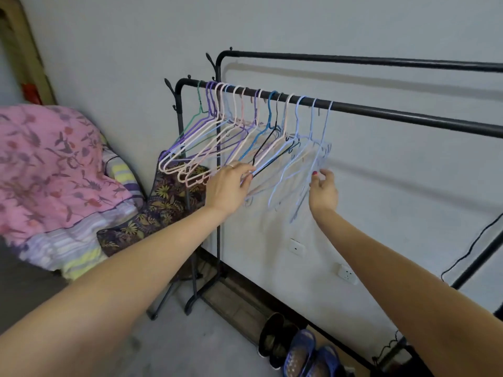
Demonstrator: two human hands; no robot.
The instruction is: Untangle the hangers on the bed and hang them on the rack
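The hangers (245, 131) are hanging in a row on the lower rail of the rack (381, 111), just above both hands. The left hand (227, 187) is pinching the bottom bar of a black hanger (268, 152). The right hand (324, 190) is hovering with fingers spread beside the pale blue hangers (313, 148), whose lower edges are blurring together against the wall.

Rail (408, 115) bare right of hangers (245, 126); left end packed tight. Shoes (296, 349) crowd floor below; bedding (54, 172) blocks left.
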